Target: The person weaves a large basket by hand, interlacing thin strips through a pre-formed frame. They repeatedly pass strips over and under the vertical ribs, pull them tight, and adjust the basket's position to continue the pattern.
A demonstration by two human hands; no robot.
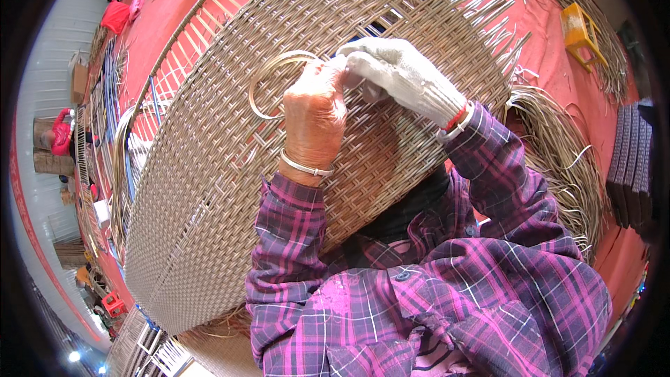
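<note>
From the head camera, my bare left hand [314,115] pinches a flat tan wicker strand [269,77] that loops out over the large oval woven wicker panel [209,195], near its upper middle. My white-gloved right hand [398,73] closes on the same strand just beside it.

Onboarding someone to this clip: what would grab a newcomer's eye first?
The big woven wicker panel, tilted across the middle of the view with loose strand ends sticking out at its upper right edge. At its centre the bare left hand and the white-gloved right hand meet on a looped strand. The purple plaid sleeves fill the lower right, with a yellow stool on the red floor at top right.
</note>
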